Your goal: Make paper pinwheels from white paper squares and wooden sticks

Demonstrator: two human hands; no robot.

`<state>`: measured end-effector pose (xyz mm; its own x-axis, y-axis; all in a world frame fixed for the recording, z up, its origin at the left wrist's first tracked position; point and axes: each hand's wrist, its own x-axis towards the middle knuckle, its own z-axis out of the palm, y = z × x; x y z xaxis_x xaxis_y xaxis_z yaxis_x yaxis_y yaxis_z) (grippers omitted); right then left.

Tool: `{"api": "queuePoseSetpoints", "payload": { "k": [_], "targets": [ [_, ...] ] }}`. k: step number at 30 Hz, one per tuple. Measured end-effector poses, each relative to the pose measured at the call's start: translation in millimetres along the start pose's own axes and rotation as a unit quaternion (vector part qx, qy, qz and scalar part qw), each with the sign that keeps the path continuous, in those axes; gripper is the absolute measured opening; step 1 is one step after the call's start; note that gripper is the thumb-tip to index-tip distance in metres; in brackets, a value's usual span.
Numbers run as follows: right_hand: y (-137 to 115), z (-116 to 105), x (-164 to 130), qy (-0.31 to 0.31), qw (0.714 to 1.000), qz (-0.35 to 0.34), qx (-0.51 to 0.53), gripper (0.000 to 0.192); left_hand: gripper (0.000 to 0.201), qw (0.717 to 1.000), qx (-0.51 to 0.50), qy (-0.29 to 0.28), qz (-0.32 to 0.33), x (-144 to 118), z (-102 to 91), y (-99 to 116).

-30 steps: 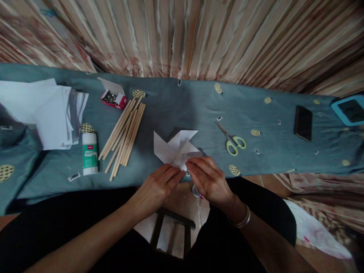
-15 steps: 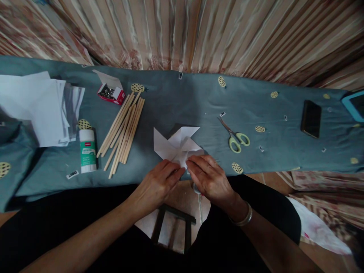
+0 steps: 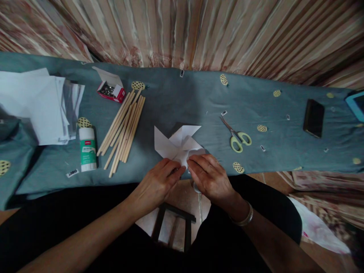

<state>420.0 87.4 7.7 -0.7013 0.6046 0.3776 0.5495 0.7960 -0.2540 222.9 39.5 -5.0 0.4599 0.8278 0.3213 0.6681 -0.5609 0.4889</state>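
While it lay at the centre of the frame, the white paper pinwheel (image 3: 179,147) pointed one blade upper left and another upper right, its long axis hard to tell. At its lower edge, the left hand (image 3: 159,179) and right hand (image 3: 212,179) were pinched on the paper, hiding its near part. The frame cut off the paper sheets (image 3: 36,104) at left and a blue-rimmed device (image 3: 357,105) at far right.

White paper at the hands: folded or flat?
Folded: the white paper shows bent flaps and pointed tips beyond the left hand and right hand, which cover its near part.
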Motion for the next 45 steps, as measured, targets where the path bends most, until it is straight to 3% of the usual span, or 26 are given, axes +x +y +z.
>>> {"api": "queuePoseSetpoints", "payload": {
  "k": [6,12,22,45],
  "targets": [
    [-1.5,-1.2,3.5,0.02,1.0,0.006,-0.018,0.023,0.027,1.0,-0.008,-0.011,-0.007,0.5,0.2,-0.7],
    [-0.7,7.2,9.3,-0.04,0.998,0.02,-0.049,0.031,0.028,1.0,-0.016,-0.013,-0.007,0.8,-1.1,-0.6],
    [2.6,12.7,12.4,-0.066,0.996,0.03,-0.048,0.033,0.028,1.0,-0.017,-0.016,-0.012,-0.1,-0.2,-0.7],
    [2.1,28.7,13.3,-0.016,0.999,0.024,-0.032,0.031,0.025,1.0,-0.017,-0.005,-0.023,-0.1,-0.7,1.8]
  ]
}}
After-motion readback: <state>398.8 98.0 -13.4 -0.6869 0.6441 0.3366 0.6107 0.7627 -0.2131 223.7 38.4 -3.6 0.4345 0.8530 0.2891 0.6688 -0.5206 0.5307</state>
